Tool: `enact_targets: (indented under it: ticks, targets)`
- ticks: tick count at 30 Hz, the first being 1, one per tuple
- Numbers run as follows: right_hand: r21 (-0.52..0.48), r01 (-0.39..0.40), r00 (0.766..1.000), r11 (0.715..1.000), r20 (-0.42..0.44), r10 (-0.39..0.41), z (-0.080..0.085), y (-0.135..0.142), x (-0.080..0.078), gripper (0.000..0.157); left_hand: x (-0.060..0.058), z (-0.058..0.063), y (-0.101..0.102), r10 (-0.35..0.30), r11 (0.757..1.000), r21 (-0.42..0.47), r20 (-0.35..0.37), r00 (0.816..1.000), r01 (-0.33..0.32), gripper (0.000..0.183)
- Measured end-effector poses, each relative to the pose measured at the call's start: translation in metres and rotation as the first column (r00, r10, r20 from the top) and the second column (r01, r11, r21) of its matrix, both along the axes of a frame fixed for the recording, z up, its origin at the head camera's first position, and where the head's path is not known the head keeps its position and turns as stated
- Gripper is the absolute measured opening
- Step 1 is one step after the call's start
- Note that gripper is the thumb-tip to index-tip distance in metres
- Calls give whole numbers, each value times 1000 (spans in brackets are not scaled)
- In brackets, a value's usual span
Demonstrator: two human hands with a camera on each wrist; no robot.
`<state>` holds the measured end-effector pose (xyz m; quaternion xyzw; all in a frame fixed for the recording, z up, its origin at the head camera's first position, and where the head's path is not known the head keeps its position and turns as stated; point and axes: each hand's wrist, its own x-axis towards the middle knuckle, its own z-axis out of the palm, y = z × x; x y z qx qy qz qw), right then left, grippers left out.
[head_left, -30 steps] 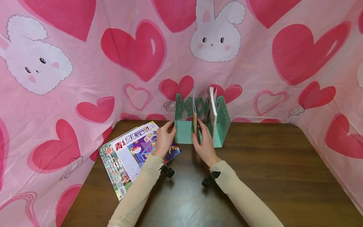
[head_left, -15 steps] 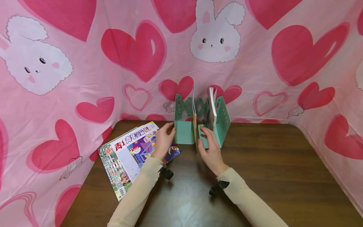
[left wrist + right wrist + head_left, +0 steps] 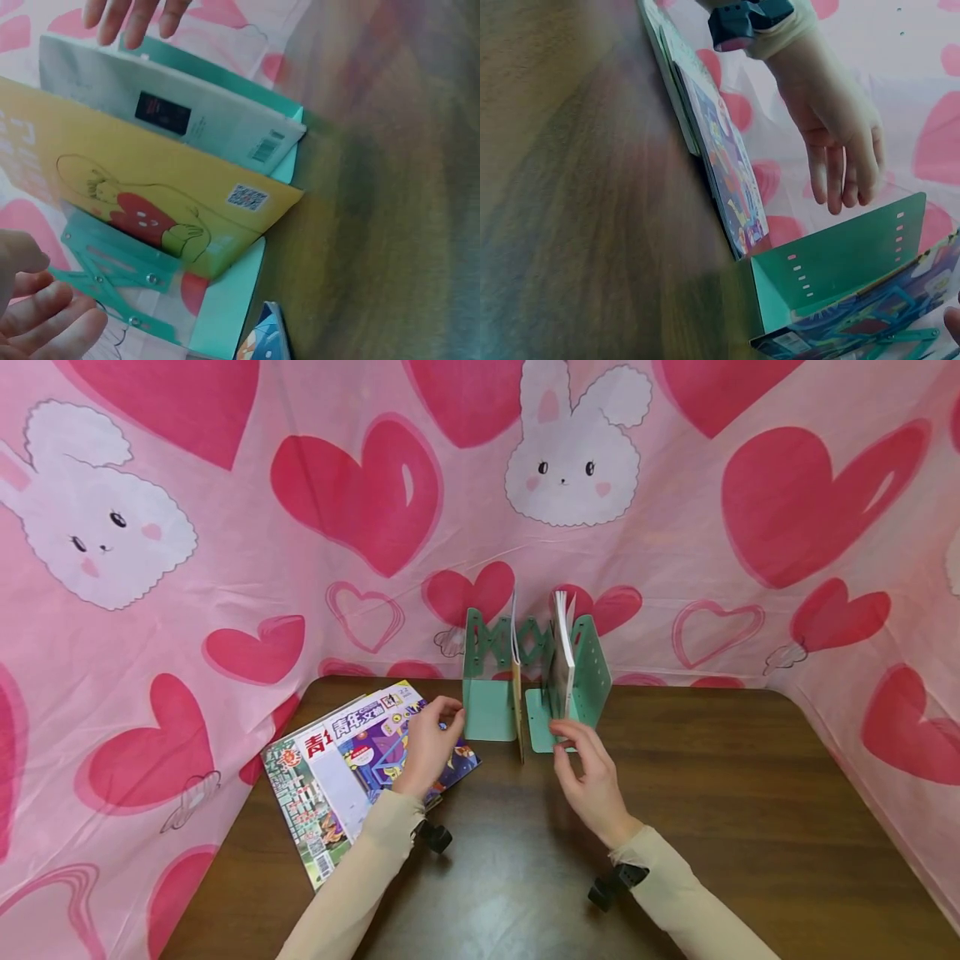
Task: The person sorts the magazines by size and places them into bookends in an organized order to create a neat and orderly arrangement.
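Note:
A green expandable bookend stands at the back of the table. A thin magazine with a yellow cover is upright in its middle. A thicker white book leans slightly near its right-hand panel. My left hand hovers beside the bookend's left panel, fingers loosely bent, holding nothing; in the right wrist view a gap shows between it and the panel. My right hand is in front of the white book, fingers loosely spread and holding nothing.
Several magazines lie overlapped on the left of the brown wooden table, partly under my left forearm. Pink heart-and-rabbit cloth hangs behind and at both sides of the table.
My right hand has let go of the upright magazine and drawn back to the right and toward me. The magazine stays standing. My left hand has shifted slightly away from the bookend.

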<state>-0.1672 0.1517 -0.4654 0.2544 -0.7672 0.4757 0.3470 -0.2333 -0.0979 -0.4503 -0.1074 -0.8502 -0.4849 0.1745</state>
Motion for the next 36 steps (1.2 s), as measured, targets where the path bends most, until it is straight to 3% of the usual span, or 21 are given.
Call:
enact_targets:
  ticks: [7, 14, 21, 25, 33, 36]
  targets:
    - [2, 3, 998, 1000, 66, -4, -3, 12, 14, 35, 22, 0, 1, -65, 994, -93, -8, 998, 64, 15]
    - [22, 16, 986, 1000, 165, -19, -5, 26, 27, 28, 43, -2, 4, -71, 975, -210, 0, 998, 69, 22]
    - [48, 44, 979, 998, 195, -53, -9, 37, 34, 29, 61, 0, 6, -101, 956, -269, 68, 993, 116, 25]
    - [57, 65, 977, 996, 198, -75, -8, 44, 32, 29, 68, -2, 8, -124, 944, -306, 19, 992, 123, 23]
    - [34, 139, 980, 990, 140, -142, 12, 55, 12, 29, 76, -6, 8, -161, 936, -306, 74, 984, 176, 24]
    - [12, 175, 978, 984, 116, -175, 22, 58, 2, 28, 78, -6, 9, -177, 931, -314, 61, 982, 187, 23]
